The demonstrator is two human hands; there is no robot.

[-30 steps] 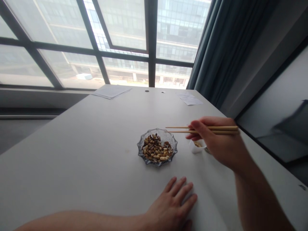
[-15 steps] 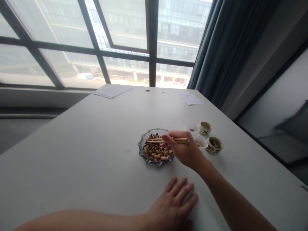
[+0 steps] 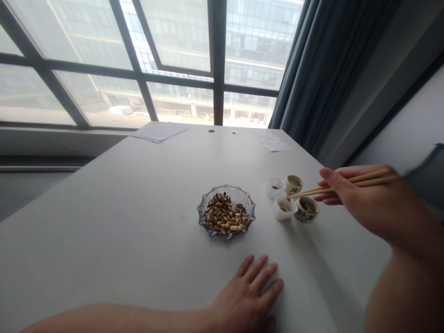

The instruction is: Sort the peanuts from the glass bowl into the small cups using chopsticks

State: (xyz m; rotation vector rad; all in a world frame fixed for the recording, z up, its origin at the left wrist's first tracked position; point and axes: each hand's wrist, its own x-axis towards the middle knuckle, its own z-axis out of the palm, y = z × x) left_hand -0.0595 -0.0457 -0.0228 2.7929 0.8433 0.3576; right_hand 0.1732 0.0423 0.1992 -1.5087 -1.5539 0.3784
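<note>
Chopsticks (image 3: 307, 193) | lying near level, tips pointing left at white plastic tub (image 3: 278, 214) | right grip (image 3: 367, 199) closed around them | left hand (image 3: 243, 296) open on bench (image 3: 104, 222)

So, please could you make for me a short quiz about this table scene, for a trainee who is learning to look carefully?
1. True or false: the right hand holds the chopsticks.
2. What lies in the glass dish? A) peanuts and dark seeds B) sheets of paper C) water
3. How many small ceramic cups stand to the right of the dish?

Key: 1 true; 2 A; 3 two.
</note>
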